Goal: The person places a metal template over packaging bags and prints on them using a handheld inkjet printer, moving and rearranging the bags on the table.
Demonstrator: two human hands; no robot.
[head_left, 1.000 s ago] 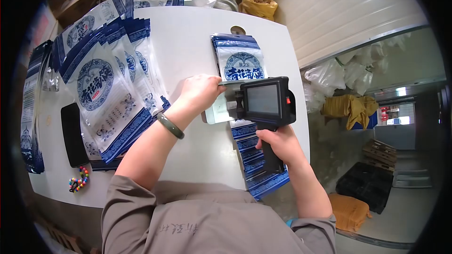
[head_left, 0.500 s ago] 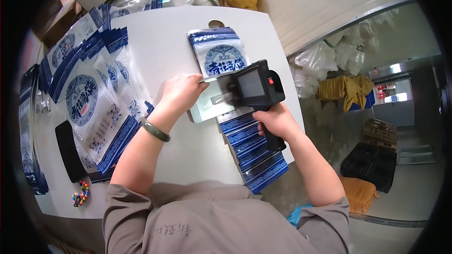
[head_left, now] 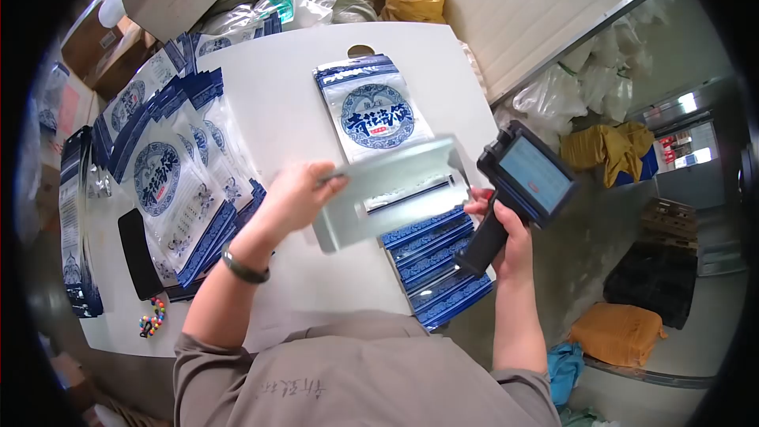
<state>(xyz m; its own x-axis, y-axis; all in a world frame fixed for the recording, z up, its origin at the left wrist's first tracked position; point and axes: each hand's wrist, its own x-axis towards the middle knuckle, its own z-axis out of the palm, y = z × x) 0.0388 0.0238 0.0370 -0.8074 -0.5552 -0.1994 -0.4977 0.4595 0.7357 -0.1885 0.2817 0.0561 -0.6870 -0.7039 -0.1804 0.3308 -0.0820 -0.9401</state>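
My left hand (head_left: 304,194) grips the left edge of a metal plate (head_left: 344,225) with a long slot in it. The plate is tilted and slightly blurred above the bags. Wrapped round the handle of a black handheld inkjet printer (head_left: 531,175), my right hand (head_left: 510,237) holds it right of the plate, its lit screen facing up. Beyond the plate lies a neat stack of blue-and-white printed plastic bags (head_left: 377,115). A row of overlapping blue bag ends (head_left: 439,277) shows on the near side; the plate hides what lies between.
A big pile of similar bags (head_left: 158,178) covers the table's left side. Near it lie a black flat object (head_left: 140,255) and a colourful bead string (head_left: 152,318). The white table (head_left: 277,103) has a round hole (head_left: 361,51) at its far edge. An orange sack (head_left: 617,334) stands on the floor at right.
The printer has moved right and down, off the plate, and its screen has turned upward and lit. The plate has tilted and shifted nearer to me, uncovering more of the bag stack.
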